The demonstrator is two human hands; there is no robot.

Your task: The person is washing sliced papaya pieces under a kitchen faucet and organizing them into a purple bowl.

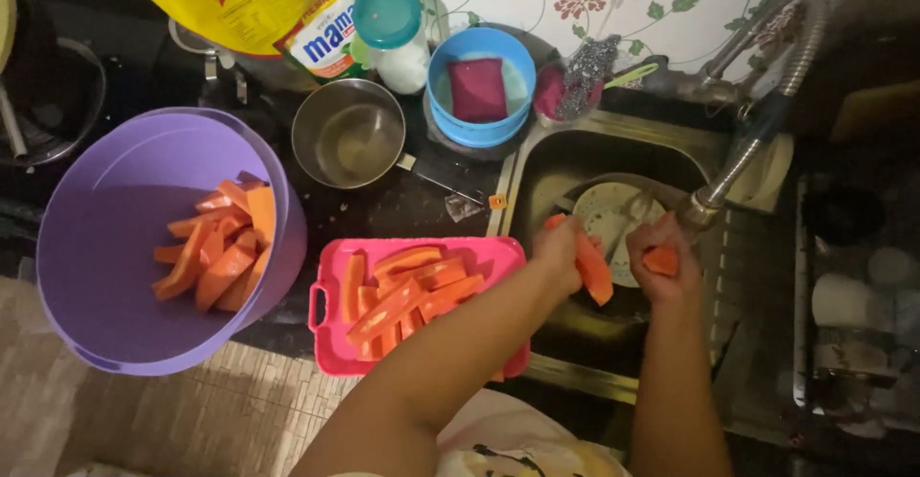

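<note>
Over the sink (537, 165), the left hand (559, 247) grips a long papaya slice (594, 268) — the right hand (663, 264) grips a smaller papaya piece (661, 260); pink cutting board (331, 343) at the tabletop's front edge.

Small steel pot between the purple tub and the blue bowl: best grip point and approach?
Grip the steel pot by its handle, which sticks out flat toward the sink. Come from above on that right side: the purple tub crowds its left, packets and a jar sit behind it, and the pink tray is in front.
</note>
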